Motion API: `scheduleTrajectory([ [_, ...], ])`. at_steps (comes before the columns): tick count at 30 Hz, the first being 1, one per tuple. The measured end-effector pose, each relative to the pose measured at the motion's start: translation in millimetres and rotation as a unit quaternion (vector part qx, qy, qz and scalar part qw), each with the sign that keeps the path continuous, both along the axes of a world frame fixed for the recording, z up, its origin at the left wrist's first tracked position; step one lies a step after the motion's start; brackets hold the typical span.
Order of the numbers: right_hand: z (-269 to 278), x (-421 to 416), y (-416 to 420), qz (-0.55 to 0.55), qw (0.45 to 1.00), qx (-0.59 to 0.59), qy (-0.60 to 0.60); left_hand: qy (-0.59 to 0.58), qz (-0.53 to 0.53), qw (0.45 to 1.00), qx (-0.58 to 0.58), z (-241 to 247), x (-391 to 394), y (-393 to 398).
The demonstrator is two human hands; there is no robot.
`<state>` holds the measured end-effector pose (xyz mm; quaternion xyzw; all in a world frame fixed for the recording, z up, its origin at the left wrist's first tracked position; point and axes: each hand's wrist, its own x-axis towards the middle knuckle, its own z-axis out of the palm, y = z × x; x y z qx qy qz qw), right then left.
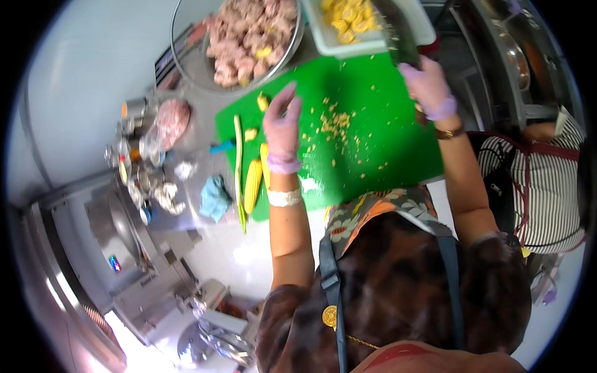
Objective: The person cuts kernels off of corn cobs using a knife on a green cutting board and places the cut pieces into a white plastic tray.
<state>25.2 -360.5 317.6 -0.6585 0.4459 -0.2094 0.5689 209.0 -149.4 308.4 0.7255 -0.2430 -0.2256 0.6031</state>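
Observation:
My left hand [283, 126], in a thin purple glove, hovers with fingers apart over the left part of a green cutting board [387, 154]. My right hand [429, 88], gloved too, grips a broad-bladed cleaver [396, 35], its blade flecked with corn bits and raised over the near edge of a white tray [329, 45] of cut corn pieces [352, 21]. Loose kernels [336, 122] lie scattered mid-board. Beside my left wrist are a corn cob [253, 185], another cob partly hidden, a long green stalk [239, 163], a piece of ginger [251, 134] and another similar piece [262, 101].
A clear bowl of raw meat chunks [247, 42] stands beyond the board. Left of it lie bagged meat [172, 123], a blue cloth [215, 198] and several jars and bottles [135, 158]. At the right is a person in striped clothing [548, 196].

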Motion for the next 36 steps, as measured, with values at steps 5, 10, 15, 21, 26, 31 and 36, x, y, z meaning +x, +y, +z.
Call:
scheduleTrajectory([
  [5,-13,-58,40,0.103,0.984,0.142,0.024,-0.199,0.081,0.858,0.467,-102,-30,174],
  [10,-67,-52,88,0.223,0.950,-0.031,0.218,-0.258,0.118,0.822,0.494,-96,-58,147],
  [15,-89,-45,100,0.253,0.919,-0.133,0.272,-0.324,-0.025,0.866,0.379,-101,-71,132],
  [21,-32,-10,124,0.272,0.915,-0.147,0.258,-0.316,0.018,0.907,0.277,-117,-100,107],
  [26,-48,7,129,0.286,0.891,-0.197,0.294,-0.268,0.025,0.928,0.256,-115,-106,106],
  [31,-49,14,128,0.291,0.886,-0.196,0.303,-0.274,0.022,0.929,0.247,-118,-104,108],
  [36,-46,18,128,0.309,0.865,-0.211,0.333,-0.260,0.010,0.924,0.279,-116,-99,110],
])
